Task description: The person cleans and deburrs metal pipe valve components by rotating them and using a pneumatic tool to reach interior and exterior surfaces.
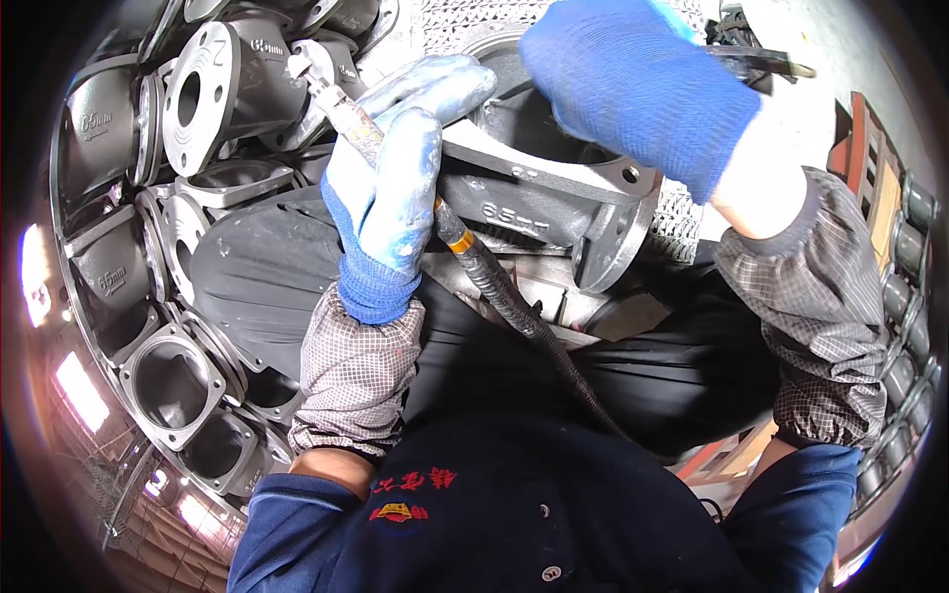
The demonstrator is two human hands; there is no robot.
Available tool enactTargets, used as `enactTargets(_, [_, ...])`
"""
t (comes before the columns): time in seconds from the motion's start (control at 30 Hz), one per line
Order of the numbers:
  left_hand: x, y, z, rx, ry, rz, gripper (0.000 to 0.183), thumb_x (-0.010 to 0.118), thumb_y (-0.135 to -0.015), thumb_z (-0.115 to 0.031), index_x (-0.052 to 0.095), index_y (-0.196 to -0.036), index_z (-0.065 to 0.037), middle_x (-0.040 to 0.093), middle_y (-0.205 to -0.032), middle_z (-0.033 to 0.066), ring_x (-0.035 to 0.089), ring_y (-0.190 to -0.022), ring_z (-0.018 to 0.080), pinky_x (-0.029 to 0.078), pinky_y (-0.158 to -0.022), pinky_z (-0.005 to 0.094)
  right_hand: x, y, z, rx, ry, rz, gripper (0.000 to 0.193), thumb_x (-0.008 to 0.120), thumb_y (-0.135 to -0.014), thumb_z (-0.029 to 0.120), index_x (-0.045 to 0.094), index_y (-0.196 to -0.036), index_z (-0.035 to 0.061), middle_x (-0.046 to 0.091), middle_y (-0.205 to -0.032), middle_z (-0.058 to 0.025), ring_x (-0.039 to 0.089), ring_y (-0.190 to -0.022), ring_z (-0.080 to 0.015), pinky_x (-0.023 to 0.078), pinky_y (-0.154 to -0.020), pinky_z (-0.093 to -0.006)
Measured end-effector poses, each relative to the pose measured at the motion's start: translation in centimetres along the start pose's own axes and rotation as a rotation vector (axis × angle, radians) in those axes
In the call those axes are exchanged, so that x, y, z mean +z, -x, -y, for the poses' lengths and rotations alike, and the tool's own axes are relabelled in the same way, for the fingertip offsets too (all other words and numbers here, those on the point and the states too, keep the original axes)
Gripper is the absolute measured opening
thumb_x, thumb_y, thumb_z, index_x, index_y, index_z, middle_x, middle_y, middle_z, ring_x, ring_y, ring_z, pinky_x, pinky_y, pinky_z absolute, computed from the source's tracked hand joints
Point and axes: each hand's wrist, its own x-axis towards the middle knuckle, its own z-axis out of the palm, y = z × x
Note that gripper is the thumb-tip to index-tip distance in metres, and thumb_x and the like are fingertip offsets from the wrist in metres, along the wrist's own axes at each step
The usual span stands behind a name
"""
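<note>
My left hand [395,168], in a blue glove with a whitish coated palm, is closed around a slim air die grinder [354,127]. The grinder's small tip points up and left, away from the casting; a black-wrapped hose [504,296] runs from it down across my lap. Before me lies a dark grey flanged metal valve body [519,210], its wide opening facing up. My right hand [643,94], gloved in blue, is over the far right part of that casting, back of the hand showing. Its fingers are hidden, so whether they grip anything is unclear.
Many similar grey castings [173,381] are stacked at the left, close to my left knee. A patterned metal surface [677,222] shows beneath the valve body. Beyond my right hand lies a dark tool or cable end [761,57]. More castings [905,257] line the right edge.
</note>
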Motion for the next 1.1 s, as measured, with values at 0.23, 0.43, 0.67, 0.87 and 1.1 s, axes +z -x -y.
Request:
enactTargets(0.23, [-0.2,-0.1,0.3,0.059,-0.023,0.020,0.030,0.046,-0.089,-0.012,0.065,-0.105,0.004,0.063,-0.110,0.0169,0.056,-0.109,0.0242,0.043,-0.095,0.0343,2.6,-0.6,-0.4,-0.189,0.185,-0.303,0.013,0.059,-0.082,0.010,0.067,-0.086,0.0011,0.067,-0.080,-0.0165,0.068,-0.070,-0.0276,0.056,-0.058,-0.0356])
enactTargets(0.43, [0.3,0.0,-0.2,-0.007,0.078,-0.017,0.030,0.047,-0.089,-0.013,0.065,-0.105,0.005,0.062,-0.110,0.0167,0.056,-0.109,0.0246,0.043,-0.095,0.0343,-0.9,-0.3,1.5,0.031,0.128,0.069,0.013,0.058,-0.082,0.009,0.067,-0.086,0.0016,0.067,-0.080,-0.0153,0.068,-0.069,-0.0270,0.056,-0.058,-0.0366])
enactTargets(0.67, [-0.2,0.4,0.2,0.007,0.039,-0.010,0.031,0.047,-0.090,-0.016,0.065,-0.105,0.004,0.063,-0.110,0.0156,0.057,-0.108,0.0231,0.043,-0.095,0.0334,1.0,2.8,-1.2,-0.157,0.358,-0.412,0.012,0.063,-0.077,0.014,0.068,-0.084,0.0046,0.066,-0.071,-0.0107,0.064,-0.057,-0.0218,0.052,-0.052,-0.0314])
enactTargets(0.87, [-0.1,0.6,-0.2,-0.004,0.029,-0.017,0.031,0.044,-0.088,-0.015,0.068,-0.099,0.001,0.064,-0.107,0.0154,0.057,-0.108,0.0235,0.042,-0.097,0.0353,-3.0,8.2,0.1,0.380,-0.273,-0.708,0.018,0.054,-0.085,0.011,0.066,-0.092,0.0008,0.066,-0.071,-0.0106,0.060,-0.054,-0.0190,0.051,-0.053,-0.0304])
enactTargets(1.1, [0.0,1.6,-0.5,0.040,0.067,-0.074,0.029,0.043,-0.087,-0.009,0.068,-0.097,0.003,0.065,-0.104,0.0170,0.059,-0.105,0.0264,0.042,-0.097,0.0380,5.3,10.4,5.7,0.155,-0.926,-0.495,0.026,0.060,-0.077,0.003,0.059,-0.103,-0.0014,0.064,-0.095,-0.0160,0.064,-0.068,-0.0221,0.052,-0.060,-0.0311])
